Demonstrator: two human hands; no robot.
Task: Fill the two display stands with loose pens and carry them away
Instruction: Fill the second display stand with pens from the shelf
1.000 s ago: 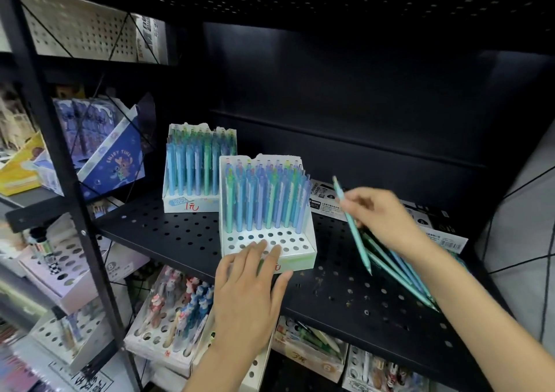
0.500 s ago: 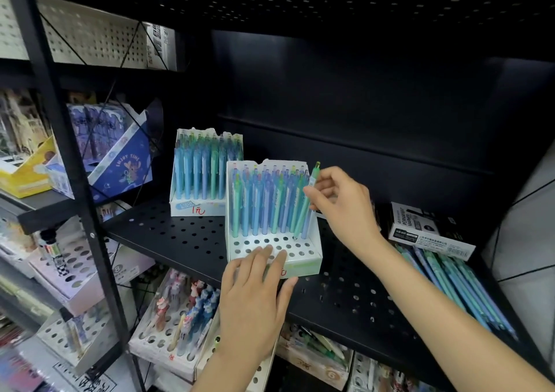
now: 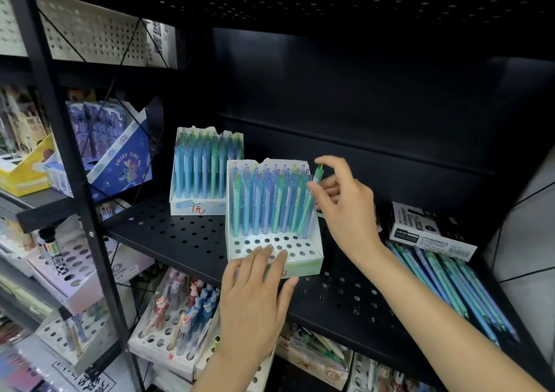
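Two white display stands sit on the black perforated shelf (image 3: pixel 186 235). The rear stand (image 3: pixel 204 172) is full of blue and green pens. The front stand (image 3: pixel 271 214) holds several pens, with empty holes in its front rows. My left hand (image 3: pixel 255 301) lies flat against the front stand's lower edge. My right hand (image 3: pixel 342 202) pinches a green pen (image 3: pixel 312 199) that stands in the stand's right end, tip down in a hole. Loose blue and green pens (image 3: pixel 450 283) lie in a pile on the shelf at right.
A box of permanent markers (image 3: pixel 429 232) rests behind the loose pens. A black upright post (image 3: pixel 75 181) stands at left, with a blue cartoon box (image 3: pixel 120 157) beyond it. Below the shelf are more white stands (image 3: pixel 168 325) with character pens.
My right hand picked a pen from the loose pile, carried it left to the front stand and lowered it into the right end. My left hand stayed on the stand.
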